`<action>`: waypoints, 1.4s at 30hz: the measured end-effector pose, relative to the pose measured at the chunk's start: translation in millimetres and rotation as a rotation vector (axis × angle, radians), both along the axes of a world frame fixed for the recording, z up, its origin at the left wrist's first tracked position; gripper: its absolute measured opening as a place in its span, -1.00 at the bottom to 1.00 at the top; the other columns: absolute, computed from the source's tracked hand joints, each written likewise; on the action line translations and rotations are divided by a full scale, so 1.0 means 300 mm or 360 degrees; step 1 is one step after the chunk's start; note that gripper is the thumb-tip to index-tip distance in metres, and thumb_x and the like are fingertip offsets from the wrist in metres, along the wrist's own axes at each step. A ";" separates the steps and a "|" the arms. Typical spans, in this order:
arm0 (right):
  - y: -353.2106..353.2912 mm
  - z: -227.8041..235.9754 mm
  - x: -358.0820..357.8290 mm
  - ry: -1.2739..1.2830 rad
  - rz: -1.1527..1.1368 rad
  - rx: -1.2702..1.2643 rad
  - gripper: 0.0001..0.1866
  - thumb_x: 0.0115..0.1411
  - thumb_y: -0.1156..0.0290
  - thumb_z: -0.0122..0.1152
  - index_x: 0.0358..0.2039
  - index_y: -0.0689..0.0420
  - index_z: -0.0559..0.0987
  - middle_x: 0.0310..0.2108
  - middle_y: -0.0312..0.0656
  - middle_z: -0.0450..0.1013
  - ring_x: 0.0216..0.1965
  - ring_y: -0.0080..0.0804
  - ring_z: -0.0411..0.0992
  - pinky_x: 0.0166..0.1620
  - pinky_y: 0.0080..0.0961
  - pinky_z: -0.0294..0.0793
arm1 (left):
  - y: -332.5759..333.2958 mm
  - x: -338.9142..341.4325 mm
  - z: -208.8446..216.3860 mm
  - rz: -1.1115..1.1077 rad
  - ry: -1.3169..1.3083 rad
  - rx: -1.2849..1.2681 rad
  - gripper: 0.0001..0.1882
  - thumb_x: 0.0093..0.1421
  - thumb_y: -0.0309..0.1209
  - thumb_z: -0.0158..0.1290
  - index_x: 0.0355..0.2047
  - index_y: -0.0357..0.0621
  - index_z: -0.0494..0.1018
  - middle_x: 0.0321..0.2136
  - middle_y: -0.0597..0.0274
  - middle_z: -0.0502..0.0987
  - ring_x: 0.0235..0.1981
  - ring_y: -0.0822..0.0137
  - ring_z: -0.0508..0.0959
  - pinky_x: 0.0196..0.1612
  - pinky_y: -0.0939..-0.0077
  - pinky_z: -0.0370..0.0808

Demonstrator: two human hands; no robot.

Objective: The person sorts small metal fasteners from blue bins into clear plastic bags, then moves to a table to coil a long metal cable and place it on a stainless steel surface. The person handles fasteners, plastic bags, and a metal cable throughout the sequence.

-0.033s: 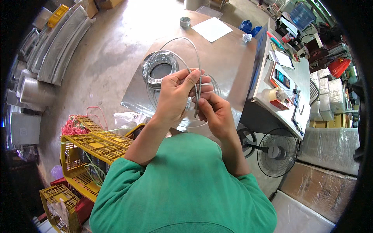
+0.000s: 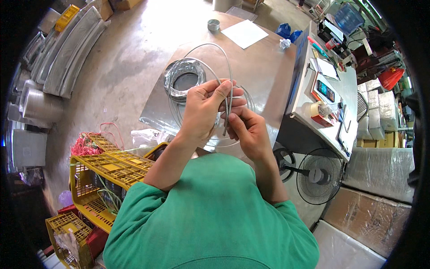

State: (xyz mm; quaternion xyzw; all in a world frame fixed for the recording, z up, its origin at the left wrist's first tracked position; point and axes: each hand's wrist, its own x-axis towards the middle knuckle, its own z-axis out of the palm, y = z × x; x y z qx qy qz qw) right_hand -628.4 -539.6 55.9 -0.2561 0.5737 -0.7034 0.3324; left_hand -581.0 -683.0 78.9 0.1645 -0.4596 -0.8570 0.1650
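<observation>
Several grey wrapped bundles lie far to the left of our grip, their outer ends swallowed by the dark rim of the lens. Nearer, left of our forearm, we see a yellow crate with dark round things inside, too shaded to make out; our sleeve hides its near corner. Pink string is heaped at its far end, and a white plastic bag sits between crate and grip, what it holds unclear. Just beyond our left hand is a wrapped coil, its near edge partly covered by that hand. Our left thumb and fingers pinch the grey cable, which loops up and away above the knuckles; where its lower turns run behind our wrists we cannot follow them. Our right hand closes on the same cable near its tip, most fingertips tucked out of sight. A sheet of paper lies well beyond the grip on the table. To the right stand a cluttered desk and, nearer us, a fan, its base hard to make out.
</observation>
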 end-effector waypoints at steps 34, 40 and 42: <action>0.128 -0.022 -0.198 0.1590 0.0066 0.0176 -0.69 0.24 0.18 0.30 -0.48 0.17 0.55 -0.58 -0.08 0.46 -0.52 -0.02 0.47 -0.43 -0.23 0.43 | -0.045 0.258 -0.239 -0.0700 0.0615 0.0938 -0.46 0.42 -0.28 -0.05 0.25 -0.44 0.25 -0.13 -0.20 0.57 -0.15 0.02 0.58 -0.02 0.19 0.56; 0.135 -0.030 -0.181 0.1465 0.0158 0.0143 -0.66 0.28 0.16 0.24 -0.50 0.16 0.53 -0.59 -0.03 0.43 -0.52 0.06 0.43 -0.43 -0.18 0.42 | -0.042 0.266 -0.377 -0.0690 0.0747 0.1126 -0.53 0.42 -0.23 -0.06 0.23 -0.25 0.35 -0.09 -0.10 0.58 -0.15 0.16 0.51 -0.08 0.31 0.48; 0.142 -0.014 -0.181 0.1454 0.0207 0.0142 -0.63 0.28 0.14 0.25 -0.52 0.16 0.52 -0.60 -0.05 0.42 -0.55 0.04 0.42 -0.46 -0.19 0.40 | -0.059 0.274 -0.394 -0.0743 0.0676 0.1195 -0.56 0.41 -0.31 -0.03 0.21 -0.26 0.38 -0.09 -0.13 0.59 -0.11 0.14 0.54 -0.03 0.27 0.51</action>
